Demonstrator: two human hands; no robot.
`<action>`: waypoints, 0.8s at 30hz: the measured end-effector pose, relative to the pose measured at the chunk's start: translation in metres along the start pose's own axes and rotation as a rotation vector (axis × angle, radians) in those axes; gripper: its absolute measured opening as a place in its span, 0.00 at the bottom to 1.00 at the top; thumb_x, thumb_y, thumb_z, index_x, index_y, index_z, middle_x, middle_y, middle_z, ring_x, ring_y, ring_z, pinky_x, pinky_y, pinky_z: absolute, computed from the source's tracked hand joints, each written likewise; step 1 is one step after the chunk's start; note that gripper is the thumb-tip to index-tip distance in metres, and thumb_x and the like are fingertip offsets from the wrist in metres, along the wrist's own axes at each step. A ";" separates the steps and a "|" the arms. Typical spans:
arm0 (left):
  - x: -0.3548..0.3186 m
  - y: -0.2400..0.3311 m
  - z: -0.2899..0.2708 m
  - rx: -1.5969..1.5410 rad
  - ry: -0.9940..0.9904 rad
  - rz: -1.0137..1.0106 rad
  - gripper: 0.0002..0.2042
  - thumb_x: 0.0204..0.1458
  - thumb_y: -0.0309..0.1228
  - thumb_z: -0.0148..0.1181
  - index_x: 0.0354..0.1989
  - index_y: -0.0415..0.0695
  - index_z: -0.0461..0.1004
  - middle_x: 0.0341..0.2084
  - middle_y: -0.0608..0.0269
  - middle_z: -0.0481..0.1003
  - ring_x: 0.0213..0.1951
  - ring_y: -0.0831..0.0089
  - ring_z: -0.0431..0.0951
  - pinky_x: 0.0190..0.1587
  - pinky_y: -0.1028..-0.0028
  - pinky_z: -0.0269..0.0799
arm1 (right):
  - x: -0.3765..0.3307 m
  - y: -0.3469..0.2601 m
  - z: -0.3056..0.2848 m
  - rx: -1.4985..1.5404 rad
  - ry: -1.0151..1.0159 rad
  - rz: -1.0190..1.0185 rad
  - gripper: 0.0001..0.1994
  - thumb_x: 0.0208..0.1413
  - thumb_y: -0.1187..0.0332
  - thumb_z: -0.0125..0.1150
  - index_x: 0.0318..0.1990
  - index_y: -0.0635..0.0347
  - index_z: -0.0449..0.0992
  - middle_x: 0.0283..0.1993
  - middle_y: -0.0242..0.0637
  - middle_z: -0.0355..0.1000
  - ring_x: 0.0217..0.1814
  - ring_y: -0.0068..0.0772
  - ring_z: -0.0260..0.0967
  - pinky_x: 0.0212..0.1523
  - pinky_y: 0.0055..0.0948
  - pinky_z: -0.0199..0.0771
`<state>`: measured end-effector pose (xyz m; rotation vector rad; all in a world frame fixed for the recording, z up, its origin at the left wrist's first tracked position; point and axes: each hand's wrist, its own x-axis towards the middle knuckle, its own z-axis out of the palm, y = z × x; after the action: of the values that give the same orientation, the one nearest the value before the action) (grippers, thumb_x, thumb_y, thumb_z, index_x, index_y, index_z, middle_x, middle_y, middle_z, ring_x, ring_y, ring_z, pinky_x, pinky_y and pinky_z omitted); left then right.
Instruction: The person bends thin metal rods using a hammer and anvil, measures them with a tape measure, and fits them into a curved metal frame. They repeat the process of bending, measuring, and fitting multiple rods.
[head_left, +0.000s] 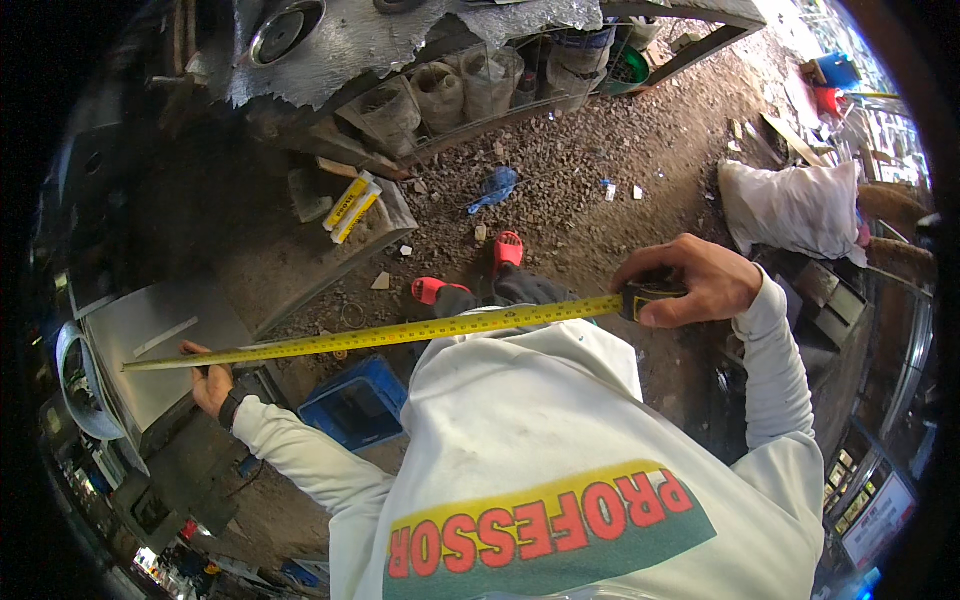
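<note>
A yellow tape measure is drawn out across the front of my body. My right hand wraps round its dark case. Toward the far left, my left hand grips the blade between thumb and fingers, a little short of the blade's free end. That end lies over a flat grey metal sheet. On the sheet, beside the blade, rests a thin pale strip.
A blue crate stands below the blade. Yellow-and-white boxes sit on a bench corner ahead. Filled sacks line a rack at the back, and a white sack lies at right. Gravel covers the ground.
</note>
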<state>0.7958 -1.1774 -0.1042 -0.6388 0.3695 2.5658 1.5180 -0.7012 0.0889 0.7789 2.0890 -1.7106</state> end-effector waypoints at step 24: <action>-0.113 -0.038 0.012 1.009 -0.019 1.114 0.12 0.70 0.33 0.55 0.56 0.39 0.73 0.40 0.66 0.76 0.38 0.80 0.75 0.40 0.81 0.75 | 0.132 0.028 0.001 -0.011 0.344 -0.115 0.27 0.65 0.47 0.55 0.47 0.70 0.78 0.31 0.40 0.73 0.34 0.30 0.67 0.39 0.34 0.69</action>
<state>0.8990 -1.1829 -0.0432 0.0484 2.3135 2.6699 1.4299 -0.6720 -0.0091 1.0304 2.4081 -1.7203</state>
